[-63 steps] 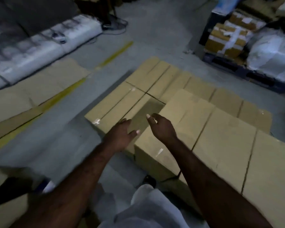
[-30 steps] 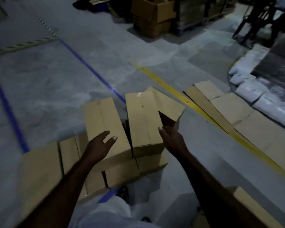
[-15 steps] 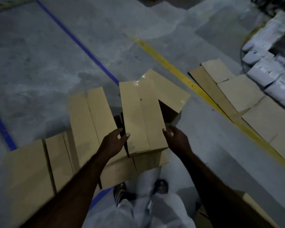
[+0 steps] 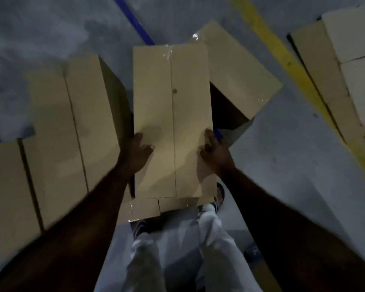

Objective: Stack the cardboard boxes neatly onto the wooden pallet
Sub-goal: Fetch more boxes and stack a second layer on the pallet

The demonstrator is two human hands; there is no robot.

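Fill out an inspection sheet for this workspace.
Surface: grey concrete floor with yellow line and blue line.
Job's things: taped cardboard box between both hands; neighbouring box to its left; tilted box behind it.
Clutter: flat cardboard sheets beyond the yellow line.
Grippers: left hand and right hand grip the taped cardboard box by its long sides.
Cables: nothing seen.
Surroundings: dim light; person's pale trousers below.
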